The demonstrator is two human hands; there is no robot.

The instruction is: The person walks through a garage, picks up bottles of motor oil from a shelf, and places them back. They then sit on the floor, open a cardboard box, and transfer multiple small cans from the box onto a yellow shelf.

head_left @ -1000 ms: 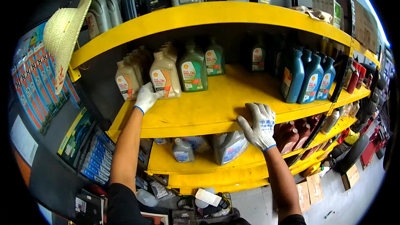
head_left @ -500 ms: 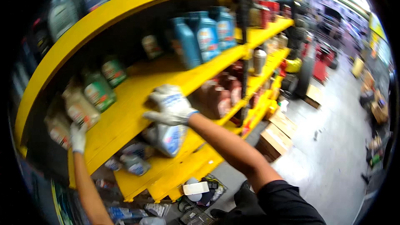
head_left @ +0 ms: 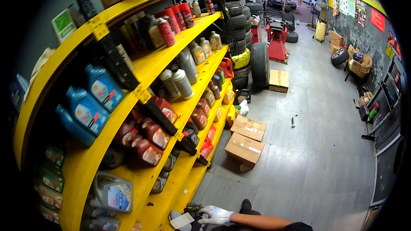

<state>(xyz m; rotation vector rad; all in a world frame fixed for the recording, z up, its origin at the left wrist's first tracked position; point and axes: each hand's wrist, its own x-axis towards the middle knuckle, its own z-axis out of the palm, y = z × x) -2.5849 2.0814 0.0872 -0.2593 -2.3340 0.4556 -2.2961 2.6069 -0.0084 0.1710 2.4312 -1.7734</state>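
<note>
My right hand (head_left: 217, 215), in a white knit glove, hangs low at the bottom edge with its fingers apart and nothing seen in them. Beside its fingertips lies a white card-like piece (head_left: 182, 221); whether they touch I cannot tell. My left hand is out of view. Nearest on the yellow shelf rack (head_left: 165, 98) stands a grey jug (head_left: 113, 192) with a blue label. Three blue bottles (head_left: 90, 113) stand on a higher board, above green bottles (head_left: 52, 180). Dark red bottles (head_left: 147, 149) fill the shelf to their right.
Two cardboard boxes (head_left: 245, 147) sit on the grey floor (head_left: 291, 175) beside the rack's end. Farther off are stacked tyres (head_left: 233, 21), a standing tyre (head_left: 260, 65), another carton (head_left: 278, 80) and a red machine (head_left: 277, 38). A dark metal rack (head_left: 387, 115) lines the right side.
The view has swung right along the aisle. My left hand has left the picture, away from the beige bottle by it. My right hand has dropped from the shelf edge to the bottom.
</note>
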